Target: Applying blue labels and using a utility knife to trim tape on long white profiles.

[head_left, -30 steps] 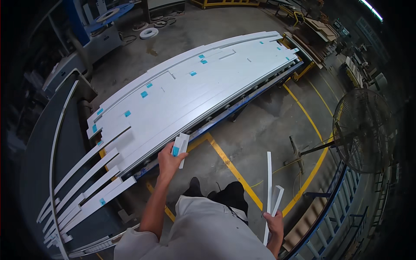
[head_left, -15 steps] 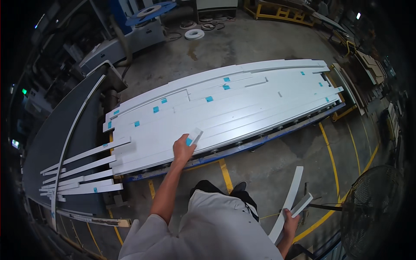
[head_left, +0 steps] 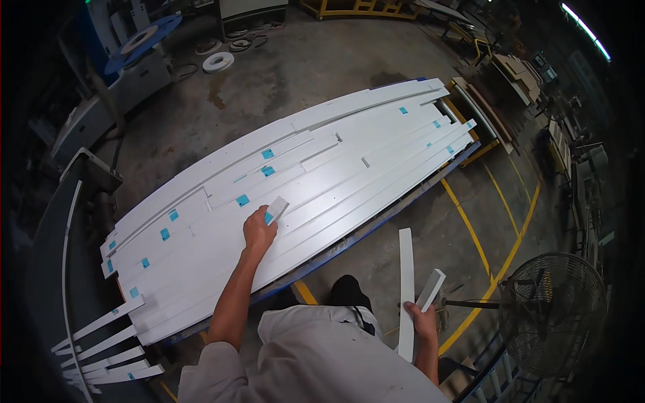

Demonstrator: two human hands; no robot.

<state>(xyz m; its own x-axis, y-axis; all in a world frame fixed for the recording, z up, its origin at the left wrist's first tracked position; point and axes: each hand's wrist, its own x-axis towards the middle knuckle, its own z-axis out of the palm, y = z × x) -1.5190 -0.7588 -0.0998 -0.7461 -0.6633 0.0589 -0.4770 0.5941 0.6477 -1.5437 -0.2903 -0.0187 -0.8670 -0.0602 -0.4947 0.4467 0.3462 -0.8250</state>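
My left hand (head_left: 259,232) is closed around a short white block (head_left: 278,208) with a teal sticker on its near end, above the stack of white boards (head_left: 228,235). Its forearm reaches across the stack's near edge. Low on the right, beside my body, my right hand (head_left: 423,322) grips two white strips. One is a long, slightly bowed white strip (head_left: 406,269); the other is a shorter white strip (head_left: 431,289), angled away from it. Several teal stickers (head_left: 242,200) dot the boards, which lie side by side at uneven lengths.
A dark conveyor belt (head_left: 44,269) with loose white strips (head_left: 101,359) lies at the left. A caged fan (head_left: 552,312) stands at the lower right. Yellow lines (head_left: 476,235) mark the floor. Beyond the boards are a white ring (head_left: 218,62) and a blue disc (head_left: 142,43) on a machine.
The view has turned to the right. My left hand has moved farther in over the boards with the block. My right hand still holds both strips, which now stand more upright in view.
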